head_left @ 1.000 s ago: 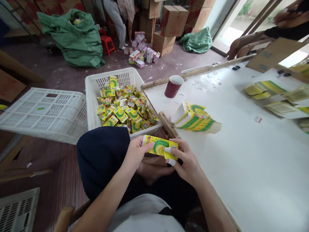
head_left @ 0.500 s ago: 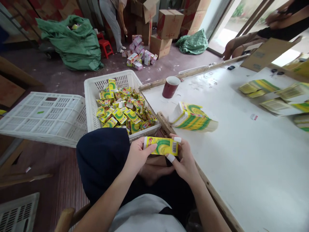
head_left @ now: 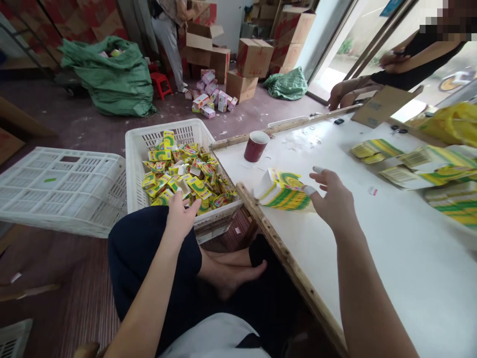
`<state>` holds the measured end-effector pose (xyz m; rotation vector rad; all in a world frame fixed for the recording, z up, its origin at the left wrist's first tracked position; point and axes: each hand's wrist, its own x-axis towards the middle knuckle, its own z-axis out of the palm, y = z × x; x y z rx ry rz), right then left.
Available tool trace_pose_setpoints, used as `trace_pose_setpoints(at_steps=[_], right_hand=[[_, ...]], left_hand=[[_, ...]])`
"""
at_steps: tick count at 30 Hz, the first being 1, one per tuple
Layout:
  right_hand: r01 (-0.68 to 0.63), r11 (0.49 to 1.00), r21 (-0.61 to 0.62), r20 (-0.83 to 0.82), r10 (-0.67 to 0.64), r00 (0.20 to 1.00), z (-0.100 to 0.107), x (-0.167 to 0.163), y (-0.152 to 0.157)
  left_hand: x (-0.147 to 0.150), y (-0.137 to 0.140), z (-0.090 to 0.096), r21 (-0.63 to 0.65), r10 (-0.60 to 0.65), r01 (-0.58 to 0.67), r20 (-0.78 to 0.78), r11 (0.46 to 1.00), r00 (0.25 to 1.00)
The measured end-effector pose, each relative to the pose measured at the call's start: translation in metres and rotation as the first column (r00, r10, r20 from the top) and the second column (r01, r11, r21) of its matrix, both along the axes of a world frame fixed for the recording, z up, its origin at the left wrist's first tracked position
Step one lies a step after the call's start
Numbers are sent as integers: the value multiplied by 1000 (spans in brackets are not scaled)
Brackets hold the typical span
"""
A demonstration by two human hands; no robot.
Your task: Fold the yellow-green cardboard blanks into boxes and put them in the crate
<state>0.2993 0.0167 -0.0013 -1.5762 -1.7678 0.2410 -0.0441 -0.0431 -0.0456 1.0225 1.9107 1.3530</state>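
My left hand [head_left: 182,211] hovers at the near edge of a white plastic crate [head_left: 132,164], fingers apart and nothing in them. Inside the crate lies a heap of small yellow-green boxes [head_left: 197,186], some with open flaps. Over the white table my right hand [head_left: 330,196] is open, thumb and fingers spread, with white tape on the thumb and a fingertip. It is close to the right end of a stack of flat yellow-green cartons [head_left: 285,191]; whether it touches them I cannot tell.
A dark red mug [head_left: 256,147] stands on the table [head_left: 391,258] beyond the stack. More flat carton stacks [head_left: 428,161] lie at the right. An upturned white crate [head_left: 63,189] is on my left. Farther off are a green sack [head_left: 110,77], cardboard boxes [head_left: 254,57] and two people.
The small yellow box that both hands held has left them. My left hand has moved to the crate, and my right hand out over the table to the carton stack.
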Motion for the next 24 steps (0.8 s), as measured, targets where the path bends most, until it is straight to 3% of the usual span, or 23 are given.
trace_pose_setpoints(at_steps=[4,8,11,14,18,20,22,24], right_hand=[[21,984,-177,66,-10,998,-18,12,25],[60,984,-167,43,-54,998,-19,12,26],[134,981,-138,8,-134,991,-3,7,17],[138,989,-54,-126,-144,982,11,-9,-4],[-139,989,-52,-419,105,902,3,-60,-53],[-332,934,-132,-575,200,793,-7,-94,-81],[-517,837,-182,-744,226,629,-16,-124,-107],[-591,787,-179,-820,212,531,-22,-144,-124]], left_hand=[[6,-10,-12,-110,-67,60,-61,992,996],[12,-12,-9,-61,-156,159,48,985,987],[20,-14,-4,-8,-228,232,169,973,959],[38,-22,-1,104,-347,331,326,938,879],[78,-37,6,367,-455,287,551,885,700],[97,-42,13,421,-440,188,651,887,618],[108,-44,22,416,-361,37,738,909,569],[109,-43,29,423,-296,-108,773,900,562]])
